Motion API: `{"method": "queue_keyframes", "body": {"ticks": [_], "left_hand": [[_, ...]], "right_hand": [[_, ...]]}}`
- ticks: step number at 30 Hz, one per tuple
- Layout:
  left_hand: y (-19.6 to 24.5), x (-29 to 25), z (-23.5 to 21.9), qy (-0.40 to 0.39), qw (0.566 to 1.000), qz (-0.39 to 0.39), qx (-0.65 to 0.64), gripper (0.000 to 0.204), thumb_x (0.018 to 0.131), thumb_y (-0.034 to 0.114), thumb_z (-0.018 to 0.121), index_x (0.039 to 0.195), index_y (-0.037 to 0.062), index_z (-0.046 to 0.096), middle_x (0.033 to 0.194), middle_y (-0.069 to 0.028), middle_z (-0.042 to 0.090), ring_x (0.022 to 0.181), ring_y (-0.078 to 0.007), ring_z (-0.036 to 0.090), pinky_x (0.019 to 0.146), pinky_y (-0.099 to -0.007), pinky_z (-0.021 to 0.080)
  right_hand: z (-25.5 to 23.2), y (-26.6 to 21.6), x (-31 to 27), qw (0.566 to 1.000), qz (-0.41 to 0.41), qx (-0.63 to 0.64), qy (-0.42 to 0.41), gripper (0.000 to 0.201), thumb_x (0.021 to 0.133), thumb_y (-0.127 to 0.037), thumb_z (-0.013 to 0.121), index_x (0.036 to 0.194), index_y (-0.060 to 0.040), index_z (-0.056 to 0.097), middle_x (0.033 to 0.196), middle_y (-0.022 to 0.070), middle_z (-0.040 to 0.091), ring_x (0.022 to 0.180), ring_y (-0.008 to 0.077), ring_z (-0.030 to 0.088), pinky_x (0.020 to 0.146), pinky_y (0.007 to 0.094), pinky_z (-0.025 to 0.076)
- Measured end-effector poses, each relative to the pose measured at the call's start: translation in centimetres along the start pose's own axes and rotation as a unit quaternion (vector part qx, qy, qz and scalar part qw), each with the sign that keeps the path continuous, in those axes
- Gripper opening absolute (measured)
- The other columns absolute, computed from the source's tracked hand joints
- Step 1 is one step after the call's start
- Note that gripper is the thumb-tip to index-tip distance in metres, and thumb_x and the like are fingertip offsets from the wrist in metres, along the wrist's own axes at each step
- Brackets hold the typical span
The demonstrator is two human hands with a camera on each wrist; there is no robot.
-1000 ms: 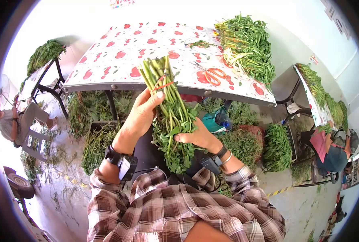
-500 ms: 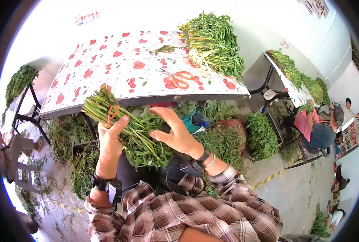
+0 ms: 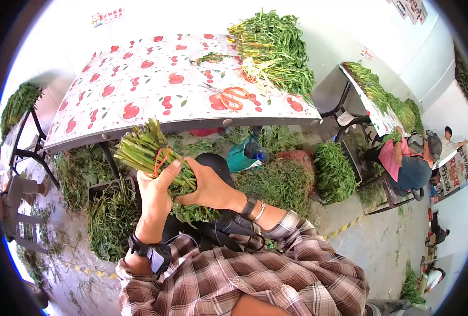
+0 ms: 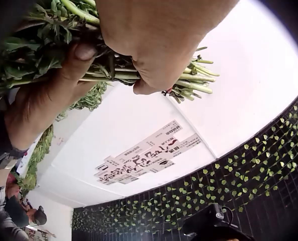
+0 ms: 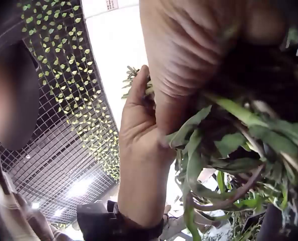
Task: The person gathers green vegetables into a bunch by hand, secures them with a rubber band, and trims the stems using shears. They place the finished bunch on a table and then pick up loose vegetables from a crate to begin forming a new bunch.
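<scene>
A bundle of leafy green stems [image 3: 142,150], its cut ends pointing up and left, is held in both hands over the lap. A red tie [image 3: 162,159] circles the stems below those ends. My left hand [image 3: 156,197] grips the bundle close to the tie, thumb across the stems. Lower down, my right hand [image 3: 208,185] wraps the leafy part from the right. In the right wrist view, loose leaves [image 5: 229,145] hang out beneath the right hand. The left wrist view has stem ends [image 4: 194,83] poking out past the left hand.
A table with a fruit-print cover [image 3: 155,79] stands ahead, bearing orange-handled scissors [image 3: 234,98] and a pile of greens [image 3: 276,52]. Under it are a teal bag [image 3: 247,154] and more greens [image 3: 276,184]. A crate of greens [image 3: 110,221] sits at left; a person in pink [image 3: 391,160] is at right.
The bundle has tipped from nearly upright to leaning left and come nearer the body. My right hand was spread loosely at the leaves half a second ago and now grips them. The view has turned right.
</scene>
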State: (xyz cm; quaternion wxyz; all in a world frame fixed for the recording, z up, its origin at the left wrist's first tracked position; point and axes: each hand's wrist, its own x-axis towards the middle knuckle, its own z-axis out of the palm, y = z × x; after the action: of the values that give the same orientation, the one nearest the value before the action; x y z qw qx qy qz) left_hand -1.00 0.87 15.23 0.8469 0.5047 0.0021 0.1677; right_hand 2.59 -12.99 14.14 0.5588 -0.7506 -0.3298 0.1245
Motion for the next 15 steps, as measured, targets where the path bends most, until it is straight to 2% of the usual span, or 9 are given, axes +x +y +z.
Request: {"method": "queue_keyframes", "body": {"ticks": [5, 6, 7, 8, 9, 10, 11, 13, 15], "left_hand": [[1.1, 0.8, 0.7, -0.12, 0.992, -0.024, 0.007, 0.056, 0.072, 0.023, 0.078, 0.116, 0.0007, 0.051, 0.107, -0.0079, 0.06, 0.094, -0.0177, 0.058, 0.086, -0.0332, 0.046], [0.9, 1.0, 0.4, -0.146, 0.989, -0.024, 0.025, 0.075, 0.07, 0.031, 0.08, 0.127, -0.0007, 0.042, 0.123, -0.0106, 0.053, 0.109, -0.0188, 0.054, 0.095, -0.034, 0.042], [1.3, 1.7, 0.5, -0.2, 0.979, -0.009, 0.041, 0.087, 0.07, 0.024, 0.081, 0.138, 0.0017, 0.032, 0.14, -0.0119, 0.039, 0.129, -0.0233, 0.037, 0.108, -0.0378, 0.028], [1.2, 2.1, 0.6, -0.197, 0.977, 0.033, 0.073, 0.083, 0.072, 0.025, 0.08, 0.137, 0.0023, 0.033, 0.14, -0.0119, 0.037, 0.131, -0.0234, 0.034, 0.109, -0.039, 0.026], [1.0, 2.4, 0.8, -0.193, 0.973, 0.076, 0.104, 0.08, 0.074, 0.025, 0.078, 0.137, 0.0029, 0.034, 0.141, -0.0118, 0.036, 0.133, -0.0235, 0.03, 0.11, -0.0401, 0.023], [0.4, 2.9, 0.4, -0.193, 0.973, 0.077, 0.098, 0.08, 0.074, 0.025, 0.078, 0.137, 0.0029, 0.034, 0.141, -0.0118, 0.036, 0.133, -0.0235, 0.03, 0.11, -0.0401, 0.023], [-0.6, 3.5, -0.5, -0.178, 0.966, 0.082, 0.168, 0.075, 0.076, 0.024, 0.075, 0.136, 0.0029, 0.036, 0.14, -0.0131, 0.037, 0.133, -0.0251, 0.03, 0.11, -0.0412, 0.023], [-1.2, 4.8, -1.4, -0.159, 0.956, 0.088, 0.233, 0.069, 0.078, 0.023, 0.073, 0.135, 0.0028, 0.038, 0.138, -0.0144, 0.038, 0.133, -0.0266, 0.03, 0.11, -0.0422, 0.023], [-1.6, 6.4, -1.9, -0.104, 0.866, 0.17, 0.459, 0.062, 0.078, 0.016, 0.069, 0.133, 0.0043, 0.043, 0.135, -0.0168, 0.041, 0.133, -0.0303, 0.031, 0.11, -0.0438, 0.023]], "right_hand": [[-2.0, -0.7, -0.2, 0.998, 0.034, 0.022, 0.044, 0.062, 0.063, -0.018, 0.079, 0.114, 0.0022, 0.05, 0.099, 0.015, 0.063, 0.091, 0.0216, 0.062, 0.082, 0.0323, 0.048], [-2.8, -0.4, -0.1, 0.995, 0.015, 0.067, 0.072, 0.063, 0.062, -0.019, 0.079, 0.114, 0.0022, 0.051, 0.099, 0.0146, 0.063, 0.09, 0.0196, 0.06, 0.081, 0.0311, 0.048], [-4.6, -1.5, -0.1, 0.992, -0.031, -0.061, 0.11, 0.061, 0.063, -0.017, 0.079, 0.115, 0.0014, 0.051, 0.099, 0.0129, 0.063, 0.09, 0.0186, 0.059, 0.082, 0.0304, 0.048], [-6.7, -1.8, -0.3, 0.983, -0.025, -0.136, 0.121, 0.061, 0.065, -0.015, 0.079, 0.117, 0.0008, 0.051, 0.099, 0.0089, 0.063, 0.093, 0.0173, 0.059, 0.085, 0.0307, 0.047], [-8.3, -1.0, -0.4, 0.988, -0.044, -0.008, 0.151, 0.057, 0.068, -0.01, 0.077, 0.118, -0.0005, 0.051, 0.097, 0.0052, 0.063, 0.086, 0.0145, 0.061, 0.077, 0.0293, 0.05], [-10.4, -4.0, -0.9, 0.987, 0.052, 0.017, 0.148, 0.054, 0.071, -0.007, 0.075, 0.119, -0.002, 0.051, 0.094, 0.0028, 0.063, 0.075, 0.0106, 0.061, 0.066, 0.0257, 0.052], [-12.2, -4.9, -1.0, 0.979, 0.032, 0.016, 0.199, 0.051, 0.073, -0.003, 0.072, 0.119, -0.0035, 0.05, 0.091, 0.0024, 0.063, 0.068, 0.0082, 0.06, 0.058, 0.0228, 0.051], [-17.3, -5.8, -1.6, 0.954, 0.014, -0.109, 0.278, 0.048, 0.072, -0.003, 0.073, 0.115, -0.0019, 0.051, 0.088, 0.0031, 0.063, 0.067, 0.0093, 0.061, 0.059, 0.0237, 0.051], [-21.5, -7.7, -1.6, 0.911, 0.0, -0.223, 0.346, 0.045, 0.073, -0.004, 0.073, 0.112, -0.0004, 0.052, 0.09, 0.0048, 0.064, 0.066, 0.0103, 0.061, 0.06, 0.0252, 0.052]]}}
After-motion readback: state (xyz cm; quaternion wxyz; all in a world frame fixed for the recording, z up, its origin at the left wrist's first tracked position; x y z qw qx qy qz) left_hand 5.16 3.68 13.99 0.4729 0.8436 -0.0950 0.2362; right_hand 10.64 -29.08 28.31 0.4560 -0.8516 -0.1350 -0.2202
